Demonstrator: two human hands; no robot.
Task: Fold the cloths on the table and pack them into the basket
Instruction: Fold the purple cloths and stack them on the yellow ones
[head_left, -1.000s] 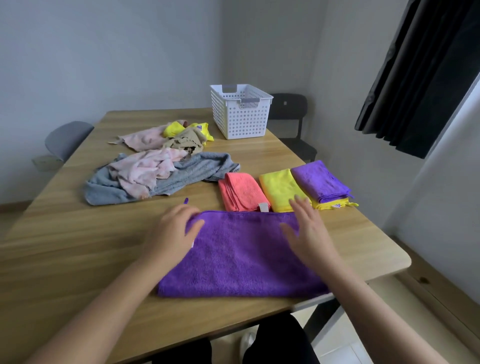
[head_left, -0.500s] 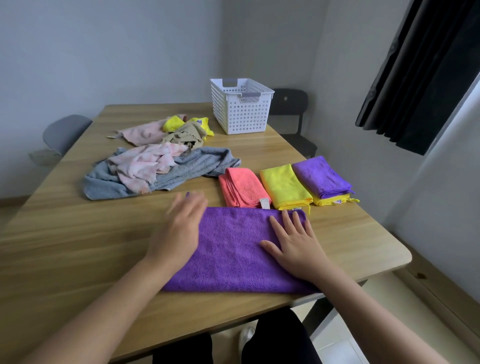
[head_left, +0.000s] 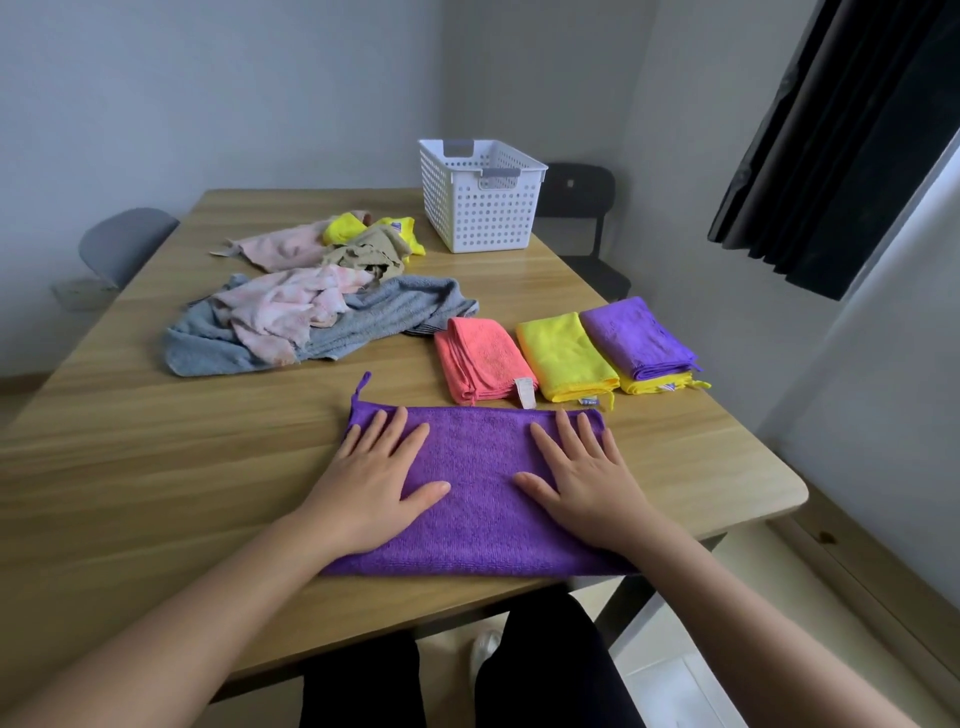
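A purple cloth (head_left: 478, 467), folded into a long strip, lies at the near edge of the wooden table (head_left: 156, 457). My left hand (head_left: 376, 480) presses flat on its left part and my right hand (head_left: 584, 480) lies flat on its right part, fingers straight. Beyond it lie folded cloths: a coral one (head_left: 483, 358), a yellow one (head_left: 563, 356), and a purple one (head_left: 636, 335) stacked on another yellow one. Unfolded cloths are heaped farther left: grey (head_left: 363, 327), pink (head_left: 280, 312), a second pink (head_left: 280, 247), tan (head_left: 366, 252) and yellow (head_left: 343, 228). The white perforated basket (head_left: 480, 200) stands at the far edge.
A black chair (head_left: 582, 208) stands behind the basket and a grey chair (head_left: 124, 244) at the table's far left. A dark curtain (head_left: 852, 130) hangs at the right. The table's right corner (head_left: 779, 488) is rounded, with floor beyond it.
Both hands slid over the purple cloth and now lie flat with fingers spread, the left farther onto it. The view has shifted slightly.
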